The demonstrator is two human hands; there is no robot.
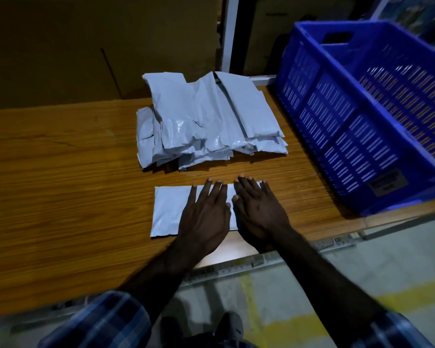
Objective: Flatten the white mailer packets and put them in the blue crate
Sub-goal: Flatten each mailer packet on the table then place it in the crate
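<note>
Your left hand point(204, 212) and right hand point(258, 209) lie flat, fingers straight, side by side on 1 white packet point(170, 210) near the table point(60, 184) edge. Beyond it sits the packet pile point(206, 121); the blue crate point(367, 116) stands right.

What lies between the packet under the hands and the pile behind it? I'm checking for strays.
Only a bare strip of wooden table separates the pressed packet from the pile, in the head view.

Wooden table point(60, 172): packets point(206, 121), crate point(362, 116).
</note>
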